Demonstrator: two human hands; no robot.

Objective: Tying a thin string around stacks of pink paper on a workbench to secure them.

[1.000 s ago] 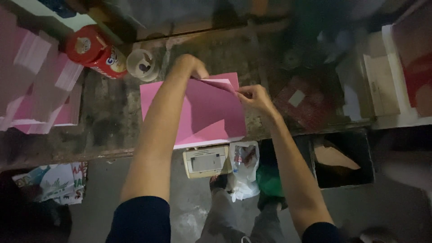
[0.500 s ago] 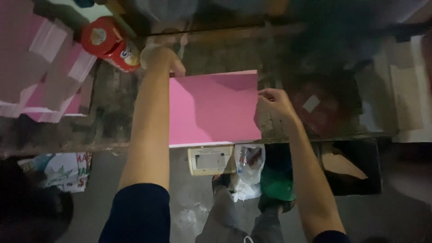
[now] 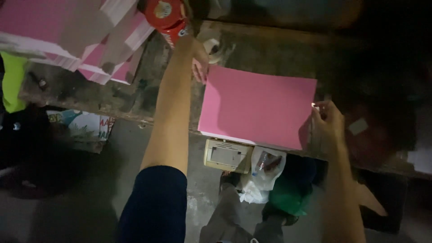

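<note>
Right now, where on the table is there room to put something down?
Bare tabletop shows between the pink stack and the pink sheet; the left hand reaches over it. It is crowded around the red can. Past the right hand it is too dark to tell.

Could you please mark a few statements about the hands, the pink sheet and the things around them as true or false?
1. The pink sheet lies flat on the bench. True.
2. The right hand is at the sheet's right edge. True.
3. The left hand holds the red can. False: it rests at the sheet's upper left corner.
4. The sheet is folded in half. False: it lies open.
5. More pink paper sits at upper left. True.
</note>
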